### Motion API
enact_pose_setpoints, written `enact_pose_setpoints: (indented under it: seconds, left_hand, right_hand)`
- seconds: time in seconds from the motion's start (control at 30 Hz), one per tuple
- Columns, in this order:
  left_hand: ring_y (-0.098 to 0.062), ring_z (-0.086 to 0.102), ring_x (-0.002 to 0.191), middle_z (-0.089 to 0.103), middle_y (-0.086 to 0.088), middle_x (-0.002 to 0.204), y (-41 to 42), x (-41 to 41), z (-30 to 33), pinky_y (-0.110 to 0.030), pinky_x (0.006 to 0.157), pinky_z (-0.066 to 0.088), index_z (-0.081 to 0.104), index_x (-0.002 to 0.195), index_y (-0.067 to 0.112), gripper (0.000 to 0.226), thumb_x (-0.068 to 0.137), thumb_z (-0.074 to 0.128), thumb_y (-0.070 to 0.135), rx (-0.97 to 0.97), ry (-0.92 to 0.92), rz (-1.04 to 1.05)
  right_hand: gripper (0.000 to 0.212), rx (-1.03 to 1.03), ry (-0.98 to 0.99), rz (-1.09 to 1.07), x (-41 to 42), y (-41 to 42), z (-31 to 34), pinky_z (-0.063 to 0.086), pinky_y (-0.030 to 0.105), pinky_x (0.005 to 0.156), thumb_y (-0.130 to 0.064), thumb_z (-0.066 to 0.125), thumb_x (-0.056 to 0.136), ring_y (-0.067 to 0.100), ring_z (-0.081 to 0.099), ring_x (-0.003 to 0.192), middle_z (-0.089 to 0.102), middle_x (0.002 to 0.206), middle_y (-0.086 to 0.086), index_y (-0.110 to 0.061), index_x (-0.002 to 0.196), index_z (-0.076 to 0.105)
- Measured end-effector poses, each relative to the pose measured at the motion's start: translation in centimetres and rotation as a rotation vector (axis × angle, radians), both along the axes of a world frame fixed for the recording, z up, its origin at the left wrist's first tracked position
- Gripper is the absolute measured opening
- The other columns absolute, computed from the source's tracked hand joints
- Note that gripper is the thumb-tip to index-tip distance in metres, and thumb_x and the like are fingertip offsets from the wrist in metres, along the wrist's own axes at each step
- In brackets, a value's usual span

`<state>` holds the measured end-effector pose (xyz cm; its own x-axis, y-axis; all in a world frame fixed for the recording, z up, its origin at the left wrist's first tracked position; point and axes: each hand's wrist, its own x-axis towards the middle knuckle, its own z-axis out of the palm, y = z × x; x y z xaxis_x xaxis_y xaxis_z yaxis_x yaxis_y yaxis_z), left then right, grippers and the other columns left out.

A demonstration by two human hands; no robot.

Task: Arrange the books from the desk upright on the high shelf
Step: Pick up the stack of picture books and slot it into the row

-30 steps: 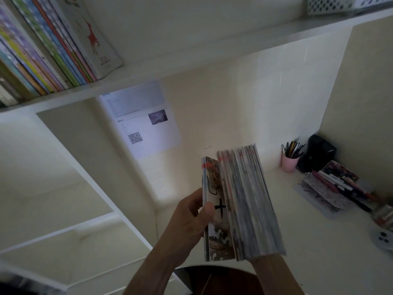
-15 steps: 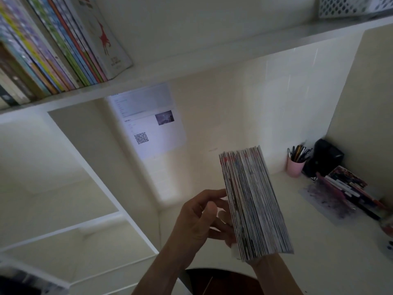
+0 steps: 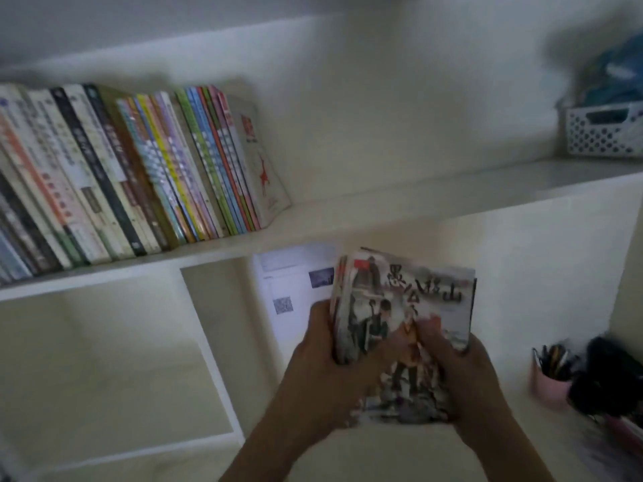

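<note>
Stack of thin picture books (image 3: 405,328) sits in my two hands, below the high shelf (image 3: 400,203) and right of the row already standing there, front cover facing me, painted figures and large dark characters on it. Stack roughly upright, top tipped a bit to the right; frame is motion-blurred, so the edges are soft. Left hand (image 3: 323,363) wraps the spine side, fingers curled behind, thumb on the cover near the lower left. Right hand (image 3: 455,373) holds the lower right, thumb pressed on the cover, fingers clenched around the back. Both are grasping the stack, none released.

Step, as I judge it: carry phase, books lifted off the counter (image 3: 522,422) and heading up to the shelf, not placed yet.

Shelved row of books (image 3: 139,168) leans left; the outermost is a pale book with a red deer (image 3: 261,161) on its cover. Bare shelf board runs from there to the white perforated basket (image 3: 605,130) at far right.

Next move likely needs me to raise the stack over the shelf lip, spines out, set it down just beside the deer book and push it against the row so it doesn't slump. Thin books may fan out if my hold loosens early.

Lower right: pink pen cup (image 3: 551,380), a dark blurred object beside it.
</note>
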<state>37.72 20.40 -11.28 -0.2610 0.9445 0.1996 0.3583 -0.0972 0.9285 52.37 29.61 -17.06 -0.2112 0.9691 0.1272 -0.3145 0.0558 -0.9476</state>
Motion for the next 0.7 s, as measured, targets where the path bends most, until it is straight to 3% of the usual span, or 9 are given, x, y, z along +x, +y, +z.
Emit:
enact_pose_setpoints:
  seconds: [0.07, 0.1, 0.17, 0.23, 0.4, 0.47, 0.53, 0.63, 0.7]
  left_hand:
    - [-0.006, 0.074, 0.092, 0.075, 0.016, 0.101, 1.3, -1.2, 2.2, -0.037, 0.084, 0.062, 0.057, 0.12, 0.031, 0.059, 0.073, 0.079, 0.058, 0.174, -0.003, 0.095]
    - [-0.006, 0.074, 0.095, 0.076, 0.014, 0.104, 1.9, -1.9, 3.4, -0.034, 0.084, 0.062, 0.059, 0.121, 0.028, 0.051, 0.08, 0.08, 0.049, 0.247, -0.031, 0.092]
    - [-0.004, 0.074, 0.098, 0.077, 0.014, 0.107, 2.7, -3.2, 6.4, -0.022, 0.08, 0.059, 0.06, 0.125, 0.026, 0.04, 0.089, 0.076, 0.033, 0.365, -0.013, 0.08]
    - [-0.001, 0.072, 0.101, 0.076, 0.017, 0.11, 3.4, -4.5, 9.7, -0.018, 0.081, 0.058, 0.059, 0.128, 0.027, 0.041, 0.09, 0.075, 0.029, 0.477, 0.029, 0.078]
    - [0.004, 0.065, 0.113, 0.069, 0.023, 0.121, 6.8, -8.3, 15.3, -0.028, 0.1, 0.054, 0.05, 0.133, 0.037, 0.05, 0.091, 0.076, 0.03, 0.584, 0.155, 0.126]
    - [0.017, 0.061, 0.106, 0.065, 0.039, 0.111, 8.3, -9.1, 15.7, -0.015, 0.092, 0.052, 0.042, 0.127, 0.045, 0.052, 0.091, 0.076, 0.027, 0.567, 0.208, 0.137]
    - [0.023, 0.059, 0.101, 0.062, 0.044, 0.106, 9.8, -9.9, 14.8, -0.007, 0.083, 0.051, 0.039, 0.128, 0.044, 0.056, 0.091, 0.076, 0.025, 0.529, 0.191, 0.139]
    - [0.016, 0.063, 0.1, 0.061, 0.029, 0.117, 11.5, -10.4, 13.4, -0.01, 0.077, 0.054, 0.038, 0.14, 0.037, 0.065, 0.089, 0.078, 0.028, 0.445, 0.095, 0.128]
    - [0.01, 0.063, 0.106, 0.062, 0.022, 0.122, 12.4, -10.5, 13.5, -0.019, 0.088, 0.055, 0.036, 0.144, 0.038, 0.079, 0.082, 0.085, 0.035, 0.451, 0.019, 0.142]
  right_hand:
    - [0.042, 0.231, -0.018, -0.014, -0.9, 0.7, 5.3, 0.061, 0.029, 0.07, -0.044, 0.077, 0.066, 0.017, 0.077, 0.086, 0.08, 0.095, -0.002, -0.021, 0.101, 0.077]
    - [0.043, 0.325, -0.011, -0.014, -1.4, 0.9, 7.5, 0.061, 0.024, 0.07, -0.041, 0.078, 0.07, 0.013, 0.077, 0.088, 0.079, 0.097, -0.005, -0.022, 0.109, 0.074]
    - [0.044, 0.462, 0.03, 0.029, -2.3, 1.7, 11.2, 0.062, 0.026, 0.076, -0.038, 0.077, 0.076, 0.012, 0.076, 0.094, 0.079, 0.103, -0.007, -0.023, 0.117, 0.072]
    - [0.041, 0.525, 0.089, 0.087, -3.0, 3.0, 14.6, 0.061, 0.028, 0.078, -0.038, 0.08, 0.08, 0.012, 0.075, 0.096, 0.078, 0.104, -0.008, -0.024, 0.117, 0.071]
    - [0.022, 0.577, 0.041, 0.186, -5.3, 8.4, 21.8, 0.052, 0.041, 0.08, -0.01, 0.065, 0.069, 0.027, 0.066, 0.089, 0.075, 0.087, -0.002, -0.025, 0.083, 0.075]
    - [0.025, 0.575, -0.019, 0.201, -6.4, 10.4, 23.1, 0.05, 0.039, 0.075, 0.005, 0.064, 0.068, 0.027, 0.065, 0.08, 0.072, 0.074, 0.0, -0.019, 0.068, 0.072]
    - [0.036, 0.52, -0.076, 0.19, -7.6, 12.0, 23.1, 0.047, 0.035, 0.067, 0.015, 0.058, 0.07, 0.027, 0.06, 0.071, 0.065, 0.059, -0.002, -0.016, 0.055, 0.067]
    - [0.027, 0.4, -0.052, 0.185, -9.2, 14.0, 22.0, 0.043, 0.033, 0.062, 0.015, 0.054, 0.074, 0.024, 0.055, 0.068, 0.06, 0.055, -0.005, -0.01, 0.064, 0.059]
    - [0.011, 0.368, -0.018, 0.195, -10.0, 14.2, 22.0, 0.044, 0.032, 0.062, -0.004, 0.058, 0.065, 0.022, 0.057, 0.07, 0.062, 0.07, 0.0, -0.008, 0.075, 0.057]
